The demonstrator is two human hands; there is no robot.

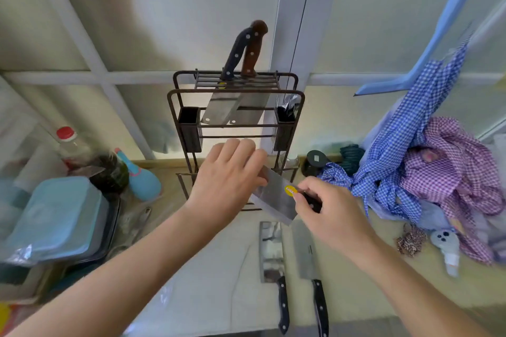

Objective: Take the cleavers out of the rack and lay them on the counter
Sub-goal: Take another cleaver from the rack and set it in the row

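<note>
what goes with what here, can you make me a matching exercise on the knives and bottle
Things:
1. brown-handled cleaver
2. cleaver with yellow sticker
3. two black-handled cleavers
4. red-capped bottle

States:
A. flat on the counter
B. held in both hands
C. standing at far left
D. upright in the rack

Pairs: 1-D, 2-B, 3-A, 4-C

Five cleavers are counted in all — two are seen standing in the wire rack (235, 107), one with a black handle (237, 52) and one with a brown handle (253, 49); two are laid flat on the bench (208, 276), a left one (271, 252) and a right one (306, 252); one (276, 200) is held between two hands — left (230, 180), right (328, 213). One rack is present, fitted with two dark side cups (189, 128). One red-capped bottle (69, 145) is seen at left.
</note>
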